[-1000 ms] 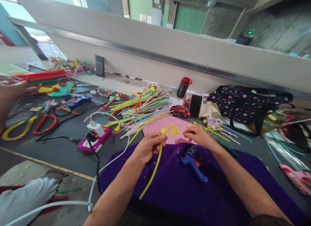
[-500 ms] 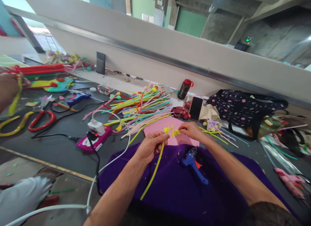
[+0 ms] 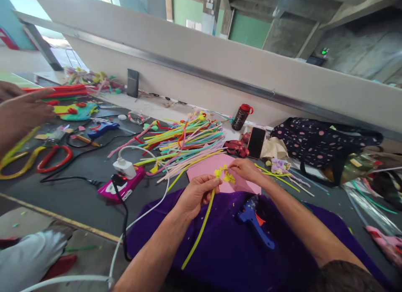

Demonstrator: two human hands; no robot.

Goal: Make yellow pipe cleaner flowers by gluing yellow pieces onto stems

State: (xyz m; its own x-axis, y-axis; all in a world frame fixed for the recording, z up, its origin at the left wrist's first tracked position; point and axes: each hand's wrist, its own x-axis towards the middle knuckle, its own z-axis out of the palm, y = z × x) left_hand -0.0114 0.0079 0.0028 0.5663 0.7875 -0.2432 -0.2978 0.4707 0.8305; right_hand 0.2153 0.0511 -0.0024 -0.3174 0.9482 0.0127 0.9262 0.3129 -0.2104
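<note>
My left hand [image 3: 201, 190] pinches a yellow pipe cleaner [image 3: 201, 237] close to its upper end, and the long stem hangs down over purple cloth. A small yellow fuzzy tuft sits at that upper end, just above my thumb. Close by on the right, my right hand [image 3: 246, 170] has its fingertips pressed together; whatever is between them is too small to tell. Small yellow pieces [image 3: 230, 178] lie under these fingers on a pink sheet [image 3: 196, 170]. A blue glue gun [image 3: 256, 225] rests on the purple cloth [image 3: 220, 250] below my right hand.
A heap of coloured pipe cleaners [image 3: 188, 137] lies behind the sheet. Left are a magenta power strip [image 3: 108, 191] with cables, scissors with red handles [image 3: 42, 164] and another person's hand [image 3: 25, 112]. A bottle [image 3: 241, 117], phone [image 3: 256, 142] and dotted bag [image 3: 317, 137] stand behind right.
My right hand has shifted slightly and the yellow pieces now lie lower, below its fingertips. My left hand keeps its hold on the stem. The other person's hand has reached further in at left.
</note>
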